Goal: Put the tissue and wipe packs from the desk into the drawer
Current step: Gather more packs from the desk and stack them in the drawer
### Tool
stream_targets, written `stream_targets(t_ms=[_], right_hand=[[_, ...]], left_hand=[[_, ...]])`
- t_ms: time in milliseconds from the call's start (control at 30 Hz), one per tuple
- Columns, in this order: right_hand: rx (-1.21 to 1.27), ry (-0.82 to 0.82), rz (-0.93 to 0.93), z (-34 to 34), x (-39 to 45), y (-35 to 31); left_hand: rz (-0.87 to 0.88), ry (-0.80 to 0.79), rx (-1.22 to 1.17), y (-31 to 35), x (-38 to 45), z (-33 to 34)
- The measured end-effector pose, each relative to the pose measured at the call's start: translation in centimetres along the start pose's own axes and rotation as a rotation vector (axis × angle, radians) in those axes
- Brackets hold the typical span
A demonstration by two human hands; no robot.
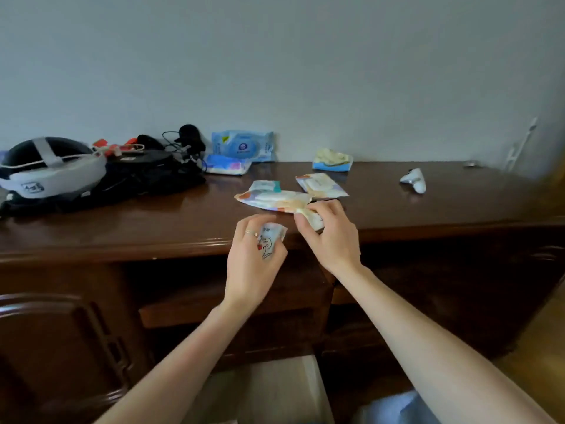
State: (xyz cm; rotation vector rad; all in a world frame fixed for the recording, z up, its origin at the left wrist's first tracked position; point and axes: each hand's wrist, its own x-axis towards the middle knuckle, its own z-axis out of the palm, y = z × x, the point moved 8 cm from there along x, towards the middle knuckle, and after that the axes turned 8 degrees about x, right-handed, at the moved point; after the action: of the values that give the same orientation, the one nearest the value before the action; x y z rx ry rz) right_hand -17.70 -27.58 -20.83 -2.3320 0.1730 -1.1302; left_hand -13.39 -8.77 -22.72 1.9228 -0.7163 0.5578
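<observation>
My left hand [255, 258] is shut on a small white tissue pack with a cat drawing [269, 240], just in front of the desk's front edge. My right hand [328, 231] grips the near end of a pastel tissue pack [272, 201] lying on the dark wooden desk [153, 221]. Another pastel pack [321, 185] lies just behind it. A blue wipe pack [243, 145] leans on the wall, with a flat blue-and-pink pack [226, 165] in front of it. A yellow-and-blue pack [332, 160] lies further right. The drawer [189, 307] below the desktop stands partly pulled out.
A headset with a grey strap [52, 169], a black bag [146, 175] and tangled cables [180, 142] crowd the desk's left side. A white controller [414, 179] lies at the right. A wooden chair back [61, 347] stands at the lower left.
</observation>
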Motion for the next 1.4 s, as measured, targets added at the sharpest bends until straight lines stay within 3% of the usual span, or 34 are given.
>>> stream_targets(t_ms=[67,167,300,400,500,633,767,800,900,967,1200,1300,1400], right_hand=[[0.178,0.076,0.004,2.0,-5.2,-1.6],[0.320,-0.003,0.102,7.8,-13.8,-1.8],[0.516,-0.225,0.631,16.0,-24.0,3.2],[0.399,-0.495,0.881,20.1,-30.6,7.4],[0.183,-0.814,0.930,23.3,-35.7,9.7],[0.223,-0.820,0.948,27.4,-38.5,9.7],[0.466,-0.730,1.244,31.3,-41.9,8.4],[0.412,-0.724,1.189,31.5,-42.0,8.5],[0.033,-0.834,0.644,31.0,-40.9,8.9],[-0.083,-0.821,0.469,29.9,-41.3,10.1],[-0.005,-0.710,0.506,28.6,-41.4,12.1],[-0.025,-0.803,0.454,29.9,-40.0,12.8],[0.005,-0.848,0.612,31.5,-38.8,14.9]], left_hand=[[-0.054,0.012,0.015,-2.8,-4.6,-0.7],[-0.268,0.037,0.048,-9.6,-11.8,-1.2],[-0.652,-0.051,0.142,-19.1,-21.8,-2.2],[-0.842,-0.107,0.150,-24.6,-27.8,-3.5],[-0.960,-0.124,0.168,-28.1,-31.3,-4.1],[-1.004,-0.155,0.207,-31.0,-32.9,-3.9],[-1.052,-0.159,0.253,-32.9,-34.0,-4.0],[-1.068,-0.152,0.257,-33.3,-34.1,-4.0],[-1.075,-0.173,0.250,-33.8,-34.2,-3.6],[-1.055,-0.194,0.251,-33.9,-34.3,-3.1],[-1.028,-0.246,0.266,-34.4,-34.6,-1.6],[-0.996,-0.284,0.280,-34.7,-34.7,-0.9],[-0.983,-0.298,0.318,-34.9,-34.4,-0.5]])
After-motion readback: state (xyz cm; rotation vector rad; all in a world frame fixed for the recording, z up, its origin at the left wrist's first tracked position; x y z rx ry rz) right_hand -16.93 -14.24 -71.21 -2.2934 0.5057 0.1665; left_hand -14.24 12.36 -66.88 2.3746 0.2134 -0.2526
